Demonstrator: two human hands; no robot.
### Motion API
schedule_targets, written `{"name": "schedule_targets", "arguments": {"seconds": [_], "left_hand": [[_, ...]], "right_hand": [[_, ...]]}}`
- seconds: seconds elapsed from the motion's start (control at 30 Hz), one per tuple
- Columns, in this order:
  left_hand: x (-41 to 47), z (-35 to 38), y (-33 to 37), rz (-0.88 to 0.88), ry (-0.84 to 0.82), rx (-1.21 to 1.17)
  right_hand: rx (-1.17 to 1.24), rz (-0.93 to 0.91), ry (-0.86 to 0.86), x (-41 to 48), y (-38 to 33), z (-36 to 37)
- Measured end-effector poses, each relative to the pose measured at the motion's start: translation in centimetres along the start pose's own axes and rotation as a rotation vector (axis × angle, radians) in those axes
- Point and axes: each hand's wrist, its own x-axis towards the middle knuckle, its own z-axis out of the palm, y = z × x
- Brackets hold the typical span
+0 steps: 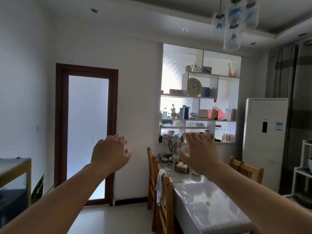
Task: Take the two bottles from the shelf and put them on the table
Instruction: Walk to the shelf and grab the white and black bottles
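The table point(199, 196), long with a glossy pale cover, extends from the lower right toward the far wall; wooden chairs point(162, 186) stand along its left side. The shelf point(199, 97), a white open unit backed by frosted glass, stands beyond the table's far end. Left hand point(109, 152): raised in mid-air, fingers loosely curled, grasping nothing. Right hand point(200, 151): raised, palm flat, fingers extended, empty. A round clock point(194, 86) occupies an upper compartment. A red-tinted bottle point(214, 112) stands upright in the middle right compartment. The second bottle cannot be identified among the small shelf items.
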Motion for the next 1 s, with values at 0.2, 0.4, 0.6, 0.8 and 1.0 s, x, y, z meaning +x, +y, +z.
{"name": "schedule_targets", "arguments": {"seconds": [0.2,0.4,0.6,0.8,1.0], "left_hand": [[5.7,8.5,-2.8,0.012,0.001,-0.039],[14.0,17.6,-7.3,0.054,0.002,-0.081],[22.8,25.8,-11.7,0.099,-0.007,-0.123],[28.3,34.1,-13.9,0.104,-0.062,-0.176],[34.0,42.1,-15.5,0.102,-0.087,-0.19]], "right_hand": [[-0.004,0.022,-0.01,6.7,0.7,8.2],[-0.017,0.034,0.014,15.6,0.0,16.0],[-0.041,0.084,0.011,24.5,-0.4,23.1],[-0.059,0.129,-0.034,30.6,0.3,30.1],[-0.07,0.138,-0.038,36.9,2.0,36.7]]}}
